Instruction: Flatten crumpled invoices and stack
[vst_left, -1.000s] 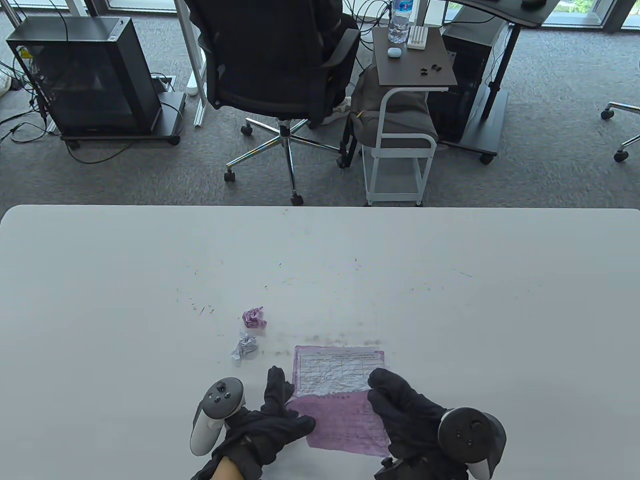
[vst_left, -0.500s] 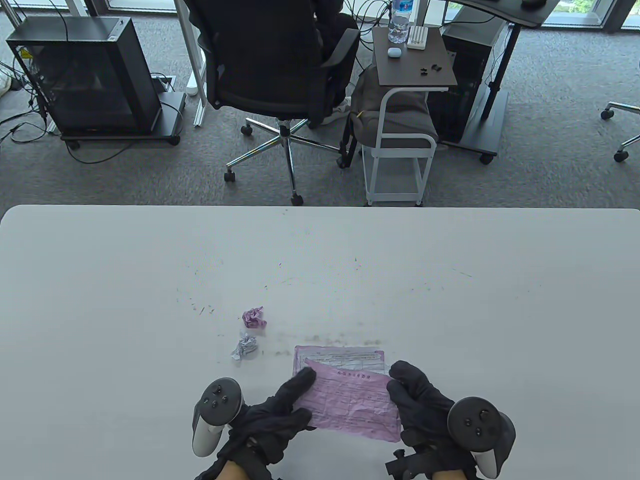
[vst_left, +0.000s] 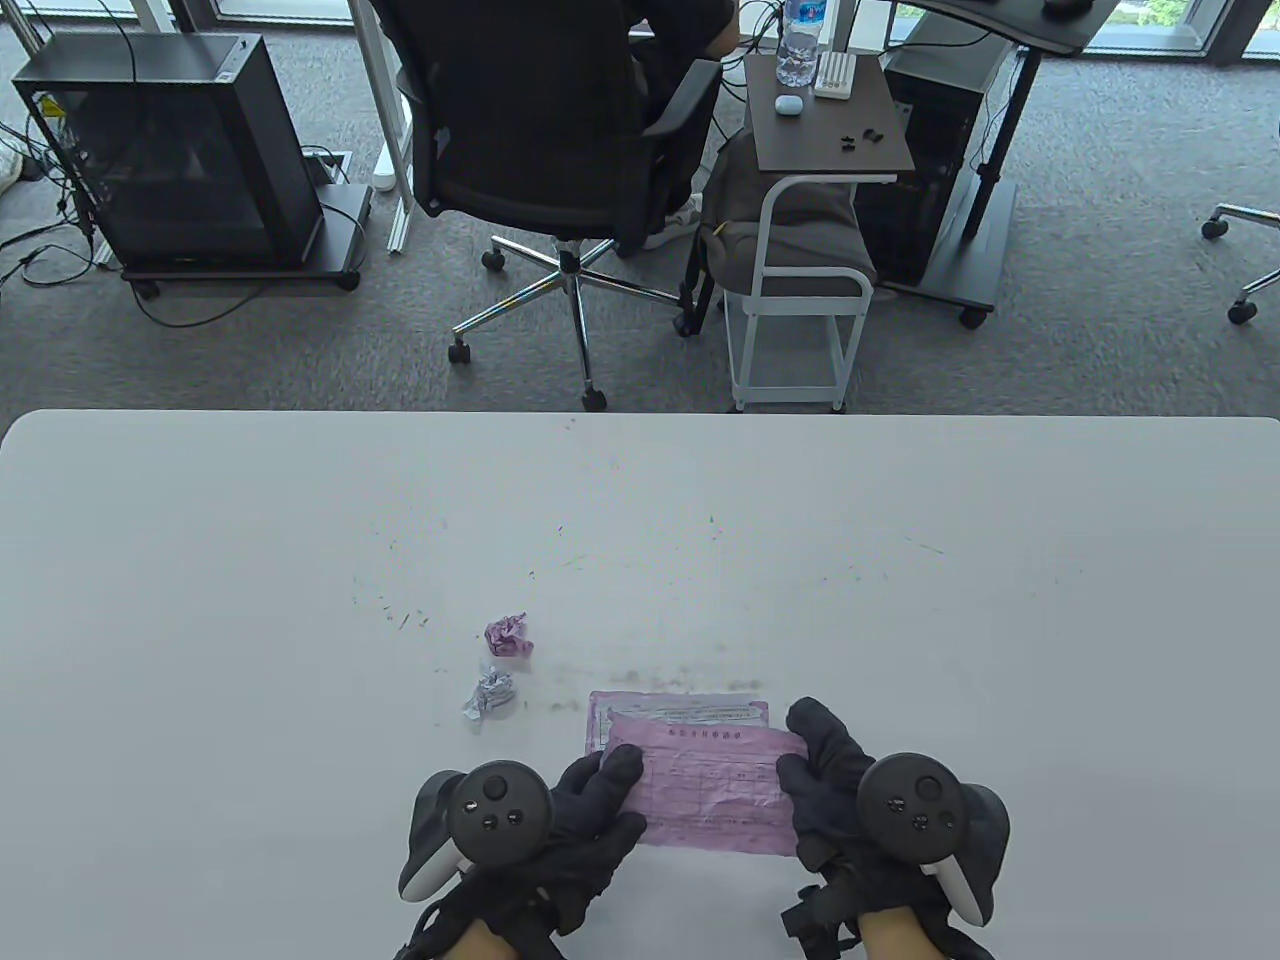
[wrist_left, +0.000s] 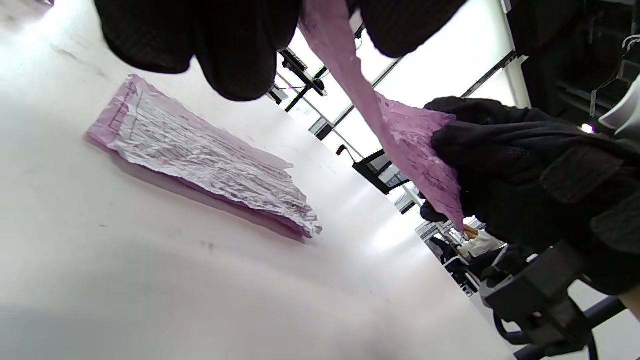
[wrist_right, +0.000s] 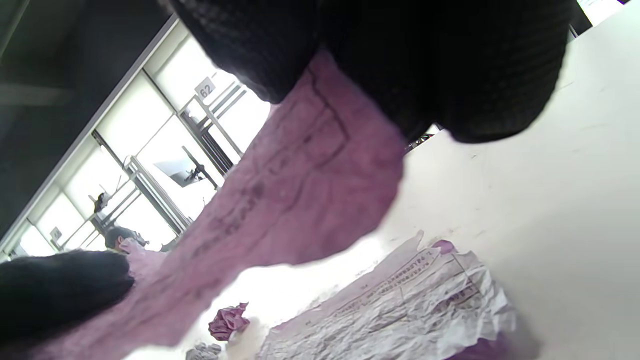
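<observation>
The pink invoice (vst_left: 712, 790) is gripped by the left hand (vst_left: 575, 815) and right hand (vst_left: 830, 775), raised just nearside of the flattened stack (vst_left: 680, 708), long axes parallel.

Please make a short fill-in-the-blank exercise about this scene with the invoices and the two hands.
1. The pink invoice is held at its two ends by ____ hands.
2. Below it, the flattened stack lies on the ____ table.
3. The number of crumpled balls to the left of the stack is ____.
4. The farther crumpled ball is ____ in colour; the nearer ball is pale.

Missing words: both; white; two; pink
</observation>
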